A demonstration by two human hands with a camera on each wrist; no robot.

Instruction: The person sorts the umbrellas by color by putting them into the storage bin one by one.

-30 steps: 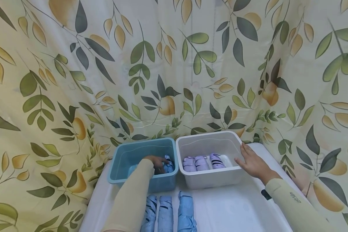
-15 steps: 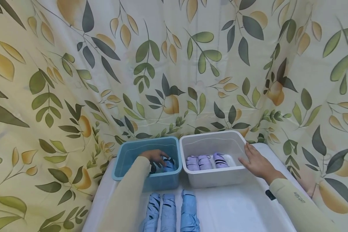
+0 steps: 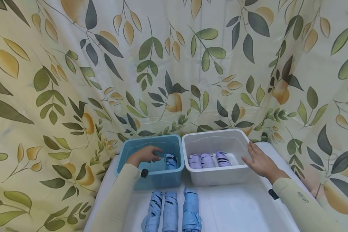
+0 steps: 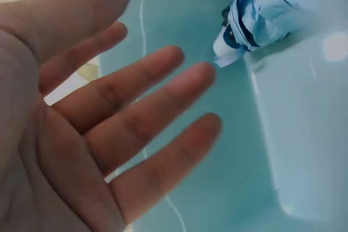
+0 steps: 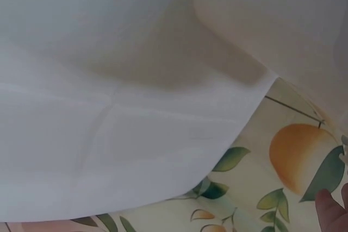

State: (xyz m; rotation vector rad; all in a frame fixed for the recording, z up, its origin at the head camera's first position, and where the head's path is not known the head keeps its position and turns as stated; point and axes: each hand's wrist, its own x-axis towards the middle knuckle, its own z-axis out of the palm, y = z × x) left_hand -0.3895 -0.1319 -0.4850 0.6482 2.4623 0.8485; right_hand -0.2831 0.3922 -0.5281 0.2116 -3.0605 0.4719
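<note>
My left hand (image 3: pixel 145 155) hovers in the blue bin (image 3: pixel 150 177), fingers spread and relaxed, with nothing in it. To its right, a folded blue umbrella (image 3: pixel 170 161) lies against the bin's right side; the left wrist view shows a gap between my fingertips and this umbrella (image 4: pixel 266 12). On the right rim of the white bin (image 3: pixel 214 176) my right hand (image 3: pixel 261 162) rests with straight fingers. Three folded purple umbrellas (image 3: pixel 207 161) lie inside that bin. Only fingertips (image 5: pixel 328 210) of the right hand show in the right wrist view.
Three folded blue umbrellas, the left (image 3: pixel 153 211), middle (image 3: pixel 170 211) and right (image 3: pixel 191 209), lie side by side on the white table (image 3: pixel 235 206) before the bins. A leaf-patterned curtain (image 3: pixel 174 64) hangs behind and at both sides.
My left hand has let go of the blue umbrella in the blue bin and drawn away to the left. The right hand stays on the white bin's rim. The head view has shifted slightly.
</note>
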